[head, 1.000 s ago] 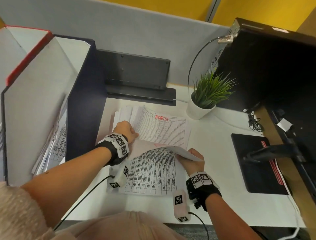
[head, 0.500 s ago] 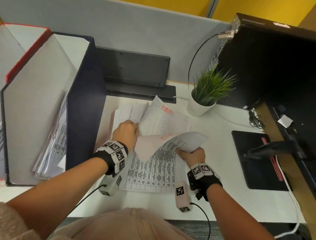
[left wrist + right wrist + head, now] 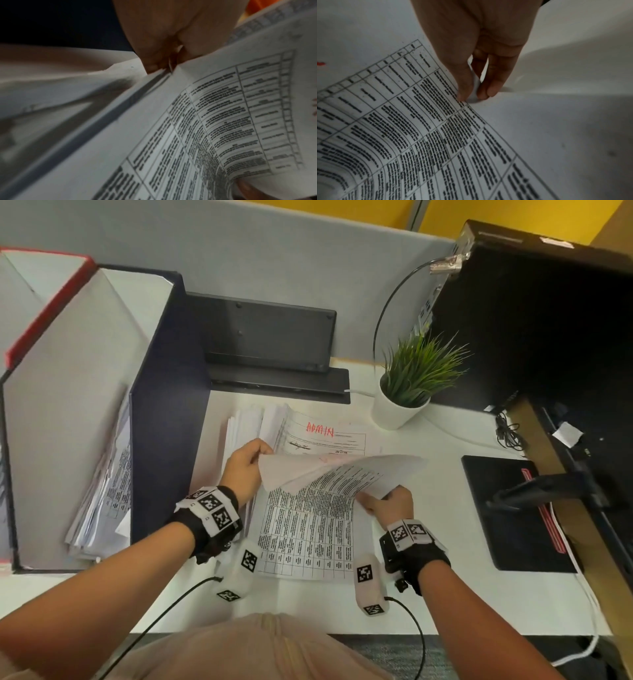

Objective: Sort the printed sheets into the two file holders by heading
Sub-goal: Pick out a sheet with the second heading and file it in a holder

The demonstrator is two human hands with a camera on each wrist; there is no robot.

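Note:
A printed table sheet (image 3: 305, 535) lies on the white desk (image 3: 445, 577) in front of me, its far half (image 3: 342, 470) lifted and curled back toward me. My left hand (image 3: 262, 451) pinches the raised left corner; the left wrist view shows my left hand (image 3: 164, 67) gripping the paper edge. My right hand (image 3: 368, 501) pinches the right edge between thumb and fingers, as my right hand (image 3: 472, 94) shows up close. Behind lies a pile (image 3: 246, 422) topped by a sheet with a red ADMIN heading (image 3: 320, 430). The dark blue file holder (image 3: 164, 392) at left holds sheets (image 3: 102, 491); a red-edged holder (image 3: 48, 302) stands beyond it.
A potted plant (image 3: 407, 385) stands behind the pile to the right. A black stand (image 3: 267, 337) sits against the grey partition. A dark monitor back (image 3: 531, 320) and a black pad (image 3: 513, 515) fill the right side, with cables nearby.
The top sheet's far edge has risen and curled toward me. My left hand moved from resting on the pile to pinching the sheet's left corner; my right hand keeps its hold.

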